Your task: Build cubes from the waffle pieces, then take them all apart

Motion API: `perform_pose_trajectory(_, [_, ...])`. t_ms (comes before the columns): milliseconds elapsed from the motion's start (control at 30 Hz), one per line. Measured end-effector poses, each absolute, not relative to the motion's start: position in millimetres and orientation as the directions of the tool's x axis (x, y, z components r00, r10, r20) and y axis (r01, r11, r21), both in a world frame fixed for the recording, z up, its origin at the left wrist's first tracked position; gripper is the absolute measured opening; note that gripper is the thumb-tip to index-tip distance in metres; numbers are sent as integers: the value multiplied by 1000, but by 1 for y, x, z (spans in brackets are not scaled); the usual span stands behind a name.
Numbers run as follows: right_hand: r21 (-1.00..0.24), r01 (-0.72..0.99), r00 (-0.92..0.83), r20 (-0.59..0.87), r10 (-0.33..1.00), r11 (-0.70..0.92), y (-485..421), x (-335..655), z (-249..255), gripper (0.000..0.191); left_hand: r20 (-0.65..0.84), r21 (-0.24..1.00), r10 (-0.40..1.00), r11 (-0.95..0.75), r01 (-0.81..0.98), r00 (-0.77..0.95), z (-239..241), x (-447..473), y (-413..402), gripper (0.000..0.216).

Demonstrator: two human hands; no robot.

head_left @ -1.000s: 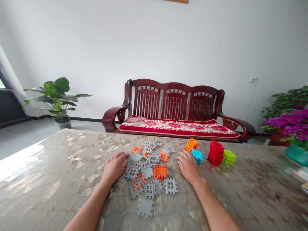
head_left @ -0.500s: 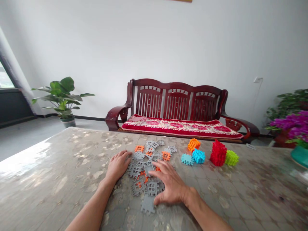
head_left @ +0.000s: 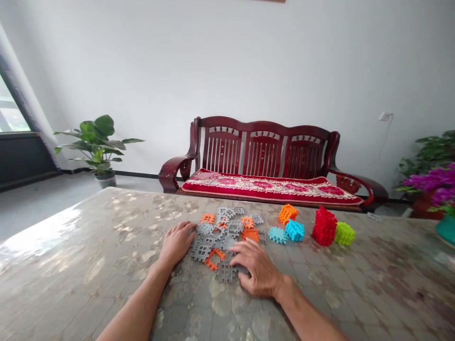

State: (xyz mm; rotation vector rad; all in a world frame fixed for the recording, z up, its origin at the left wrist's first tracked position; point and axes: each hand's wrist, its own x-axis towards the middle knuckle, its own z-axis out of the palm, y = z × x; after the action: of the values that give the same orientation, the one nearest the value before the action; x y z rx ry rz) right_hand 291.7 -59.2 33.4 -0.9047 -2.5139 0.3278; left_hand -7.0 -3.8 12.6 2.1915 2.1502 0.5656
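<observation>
A pile of flat grey interlocking tiles (head_left: 224, 272) with notched edges lies on the table, some with window-like openings. Orange tiles are mixed in, among them a frame-shaped orange tile (head_left: 215, 258) and a fuller orange tile (head_left: 250, 234). My left hand (head_left: 178, 240) rests palm down at the pile's left edge, fingers stretched out, holding nothing visible. At the pile's right front, my right hand (head_left: 259, 268) curls its thumb and fingers around a grey tile (head_left: 243, 269). Most of that tile is hidden beneath the hand.
Right of the pile stand assembled blocks: orange (head_left: 287, 213), blue (head_left: 295, 230), red (head_left: 324, 226) and lime green (head_left: 344, 233), beside light-blue tiles (head_left: 277, 235). A wooden bench (head_left: 263, 156) is behind the table (head_left: 106, 265). Purple flowers (head_left: 432, 184) stand far right.
My right hand's fingers have closed in from a wider spread. The solid grey tile and a grey-and-orange tile at the pile's front no longer show there. The orange tile beside the hand is more exposed.
</observation>
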Motion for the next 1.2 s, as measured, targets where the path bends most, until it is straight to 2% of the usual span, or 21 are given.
perform_pose_trajectory(133, [-396, 513, -629, 430, 648, 761, -53, 296, 30, 38, 230, 252, 973, -48, 967, -11, 13, -7, -4, 41])
perform_pose_trajectory(233, [-394, 592, -504, 500, 704, 703, -46, 297, 28, 33, 227, 246, 974, -44, 968, -13, 14, -7, -4, 42])
perform_pose_trajectory(333, [-387, 756, -296, 518, 802, 528, -26, 299, 26, 37, 227, 236, 974, -41, 971, -14, 13, -6, -5, 43])
perform_pose_trajectory(400, [-373, 846, -181, 471, 863, 381, -5, 301, 25, 44, 229, 225, 973, -48, 973, -5, 13, -5, -5, 45])
perform_pose_trajectory(467, [-332, 901, -140, 385, 912, 279, 16, 303, 24, 49, 233, 215, 973, -61, 975, 10, 13, -4, -6, 46])
perform_pose_trajectory(600, [-274, 941, -140, 222, 965, 199, 42, 302, 19, 47, 220, 203, 975, -68, 977, 22, 16, -1, -9, 46])
perform_pose_trajectory(767, [-333, 888, -245, 239, 939, 317, 43, 300, 19, 41, 191, 195, 981, -51, 980, 13, 21, 3, -12, 46])
perform_pose_trajectory(933, [-364, 881, -232, 223, 947, 301, 64, 282, 40, 46, 161, 219, 987, -43, 975, 7, 24, 6, -14, 47])
perform_pose_trajectory(1200, [-359, 890, -291, 24, 956, 280, 103, 232, 40, 49, 122, 257, 992, -50, 965, 19, 25, 6, -15, 53])
